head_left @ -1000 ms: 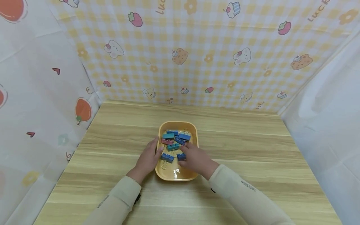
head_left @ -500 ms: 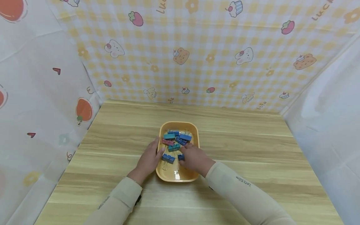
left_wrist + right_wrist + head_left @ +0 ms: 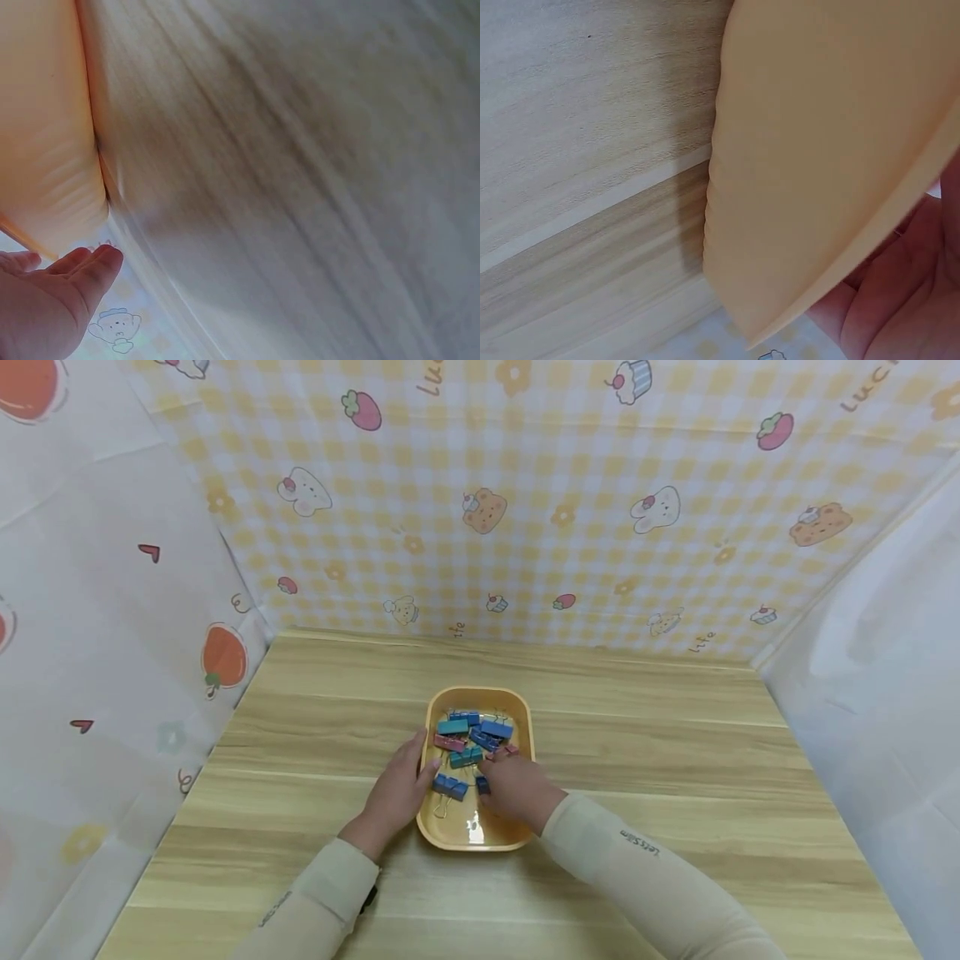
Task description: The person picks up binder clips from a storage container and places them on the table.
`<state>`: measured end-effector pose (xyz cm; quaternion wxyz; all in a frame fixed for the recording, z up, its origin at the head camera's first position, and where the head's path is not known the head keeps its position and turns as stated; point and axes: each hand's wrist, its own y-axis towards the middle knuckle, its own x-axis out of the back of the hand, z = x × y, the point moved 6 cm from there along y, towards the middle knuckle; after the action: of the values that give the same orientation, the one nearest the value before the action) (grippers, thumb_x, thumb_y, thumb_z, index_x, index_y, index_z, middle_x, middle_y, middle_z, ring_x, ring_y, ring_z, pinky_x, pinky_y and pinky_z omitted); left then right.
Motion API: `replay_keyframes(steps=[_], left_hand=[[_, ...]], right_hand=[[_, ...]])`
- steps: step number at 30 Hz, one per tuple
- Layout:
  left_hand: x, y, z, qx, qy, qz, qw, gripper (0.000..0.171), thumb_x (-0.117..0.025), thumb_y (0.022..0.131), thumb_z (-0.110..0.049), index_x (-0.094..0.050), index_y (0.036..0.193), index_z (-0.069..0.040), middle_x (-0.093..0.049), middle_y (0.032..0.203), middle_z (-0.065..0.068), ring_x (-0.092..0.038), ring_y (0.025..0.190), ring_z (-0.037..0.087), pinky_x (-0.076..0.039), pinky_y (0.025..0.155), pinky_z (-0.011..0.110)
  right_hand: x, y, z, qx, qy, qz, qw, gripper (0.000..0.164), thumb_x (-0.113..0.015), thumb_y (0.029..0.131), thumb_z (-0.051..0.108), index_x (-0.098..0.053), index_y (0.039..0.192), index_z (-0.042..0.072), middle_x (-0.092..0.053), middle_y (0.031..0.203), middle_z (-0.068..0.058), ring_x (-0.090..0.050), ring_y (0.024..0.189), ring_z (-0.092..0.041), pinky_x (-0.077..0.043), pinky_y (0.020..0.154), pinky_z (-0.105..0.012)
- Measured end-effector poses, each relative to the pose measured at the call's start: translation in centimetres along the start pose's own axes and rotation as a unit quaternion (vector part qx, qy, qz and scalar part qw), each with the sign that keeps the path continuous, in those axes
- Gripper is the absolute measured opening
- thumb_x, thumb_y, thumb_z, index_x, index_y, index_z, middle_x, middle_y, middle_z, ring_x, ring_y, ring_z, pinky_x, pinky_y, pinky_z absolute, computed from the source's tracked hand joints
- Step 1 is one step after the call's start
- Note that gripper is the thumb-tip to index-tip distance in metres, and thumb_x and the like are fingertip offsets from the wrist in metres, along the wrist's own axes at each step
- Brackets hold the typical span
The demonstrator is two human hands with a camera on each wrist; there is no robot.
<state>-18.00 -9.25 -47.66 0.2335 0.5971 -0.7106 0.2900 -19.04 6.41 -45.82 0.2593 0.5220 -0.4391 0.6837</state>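
A yellow-orange plastic tray (image 3: pixel 476 846) holding several binder clips sits on the wooden table. My left hand (image 3: pixel 396 787) grips its left rim, thumb over the edge and fingers along the outer wall. In the left wrist view those fingers (image 3: pixel 97 271) show beside the tray wall (image 3: pixel 45 112). My right hand (image 3: pixel 519 787) reaches into the right side of the tray, fingers curled round a dark blue binder clip (image 3: pixel 482 785) that they mostly hide. A pink clip (image 3: pixel 512 749) peeks out behind the knuckles. Left of this hand lie a teal clip (image 3: pixel 466 757) and a blue clip (image 3: pixel 451 787).
Toward the tray's far end sit more clips: a teal one (image 3: pixel 453 727), a pink one (image 3: pixel 450 742) and a blue one (image 3: pixel 497 729). The wooden table (image 3: pixel 660 752) runs back to a yellow checked cloth (image 3: pixel 555 543), with white cloth at both sides.
My right hand has shifted slightly left and covers more of the dark blue clip, while the pink clip behind it shows more. My left hand stays on the rim.
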Motion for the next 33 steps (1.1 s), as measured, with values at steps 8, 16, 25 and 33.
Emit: replay_keyframes(steps=[8,16,25,33], left_hand=[[0.08,-0.07,0.03,-0.001,-0.001,-0.002,1.0000,0.064,-0.044,0.103,-0.034,-0.019,0.154,-0.003,-0.029,0.153,0.023,-0.029,0.140,0.040,-0.026,0.113,0.054],[0.01,-0.14,0.14,-0.002,-0.002,-0.001,1.0000,0.064,-0.044,0.103,-0.035,-0.020,0.154,-0.003,-0.029,0.153,0.024,-0.029,0.140,0.041,-0.026,0.113,0.054],[-0.14,-0.36,-0.04,0.002,-0.015,-0.002,0.9999,0.064,-0.046,0.103,-0.032,-0.019,0.154,-0.003,-0.029,0.153,0.023,-0.029,0.140,0.041,-0.025,0.113,0.054],[-0.17,-0.47,0.08,0.000,-0.006,-0.010,0.9999,0.064,-0.046,0.103,-0.033,-0.021,0.153,-0.003,-0.031,0.152,0.023,-0.030,0.140,0.040,-0.027,0.113,0.054]], right_hand=[[-0.12,-0.01,0.29,0.006,-0.005,0.001,1.000,0.036,-0.066,0.090,0.029,-0.066,0.120,0.009,-0.068,0.113,-0.010,-0.064,0.088,-0.024,-0.055,0.086,-0.039],[-0.51,-0.01,0.54,0.015,-0.020,0.009,1.000,0.026,-0.063,0.091,0.024,-0.068,0.113,0.010,-0.069,0.108,-0.009,-0.067,0.087,-0.025,-0.057,0.078,-0.039],[-0.72,-0.19,0.74,0.029,-0.045,0.009,0.999,0.024,-0.057,0.097,0.022,-0.068,0.116,0.011,-0.061,0.131,-0.013,-0.063,0.112,-0.032,-0.054,0.089,-0.043],[-0.86,-0.27,0.79,0.037,-0.068,-0.007,0.997,0.023,-0.059,0.096,0.017,-0.068,0.117,0.013,-0.059,0.133,-0.012,-0.060,0.118,-0.031,-0.052,0.093,-0.042]])
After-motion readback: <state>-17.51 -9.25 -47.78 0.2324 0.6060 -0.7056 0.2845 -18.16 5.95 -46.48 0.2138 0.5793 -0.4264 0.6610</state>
